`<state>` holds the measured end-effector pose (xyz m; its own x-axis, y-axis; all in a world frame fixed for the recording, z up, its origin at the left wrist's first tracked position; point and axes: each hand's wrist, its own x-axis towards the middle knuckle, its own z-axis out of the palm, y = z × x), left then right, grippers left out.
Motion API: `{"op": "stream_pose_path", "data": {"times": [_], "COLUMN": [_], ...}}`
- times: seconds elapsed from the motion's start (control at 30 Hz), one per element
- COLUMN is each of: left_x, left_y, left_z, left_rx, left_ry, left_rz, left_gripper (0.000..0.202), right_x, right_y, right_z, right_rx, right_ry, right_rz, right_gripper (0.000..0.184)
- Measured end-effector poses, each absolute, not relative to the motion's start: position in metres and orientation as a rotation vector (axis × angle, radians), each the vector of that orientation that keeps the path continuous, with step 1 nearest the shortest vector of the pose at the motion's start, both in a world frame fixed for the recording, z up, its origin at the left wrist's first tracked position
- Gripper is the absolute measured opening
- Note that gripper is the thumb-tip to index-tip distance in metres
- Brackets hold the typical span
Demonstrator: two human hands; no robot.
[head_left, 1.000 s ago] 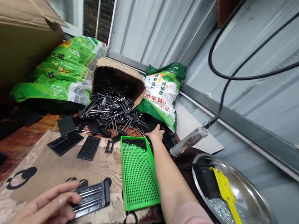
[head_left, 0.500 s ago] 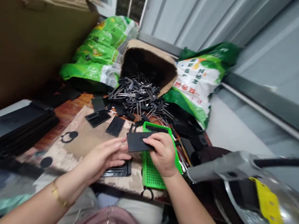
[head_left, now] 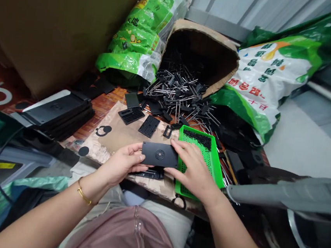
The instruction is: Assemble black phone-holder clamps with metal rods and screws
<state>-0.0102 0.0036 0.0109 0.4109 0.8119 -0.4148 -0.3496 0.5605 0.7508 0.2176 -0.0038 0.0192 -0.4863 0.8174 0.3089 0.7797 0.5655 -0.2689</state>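
Black plastic plate (head_left: 159, 155) lies with its long axis level across my body, gripped at its nine o'clock end by my left hand (head_left: 122, 161) and its three o'clock end by my right hand (head_left: 194, 169), just over the green perforated tray (head_left: 213, 163).

Matte blk plastic plate (head_left: 159, 155) showing round ring mark at 6 o'clock, bright grn tray (head_left: 205, 161) showing grid of sq holes, grn-and-wht sack (head_left: 264, 71) showing red characters at 2 o'clock
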Motion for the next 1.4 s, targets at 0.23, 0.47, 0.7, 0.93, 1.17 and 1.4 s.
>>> {"op": "stream_pose_path", "data": {"times": [0.23,0.47,0.7,0.93,1.17,1.4], "left_x": [-0.018,-0.067,-0.092,-0.081,-0.081,-0.071], "left_y": [0.003,-0.003,-0.008,-0.005,0.002,-0.016], "left_z": [0.014,0.002,-0.040,-0.035,-0.029,-0.005], "left_rx": [0.700,1.363,2.111,2.306,2.289,2.178], "left_ry": [0.942,1.306,1.312,1.275,1.215,1.139], "left_rz": [0.748,1.042,0.724,0.600,0.515,0.867], "left_gripper": [0.049,0.052,0.099,0.094,0.089,0.064], "right_x": [0.208,0.194,0.190,0.188,0.195,0.189], "right_y": [-0.010,-0.020,-0.015,-0.014,-0.026,-0.039], "right_z": [0.021,0.012,0.011,0.011,0.004,0.005], "right_rx": [-1.415,-1.020,-0.744,-0.825,-1.032,-1.457], "right_ry": [-2.159,-0.681,-0.335,-0.350,-0.673,-1.300], "right_rz": [0.532,1.908,2.186,2.160,1.905,1.189], "right_gripper": [0.058,0.051,0.066,0.064,0.049,0.053]}}
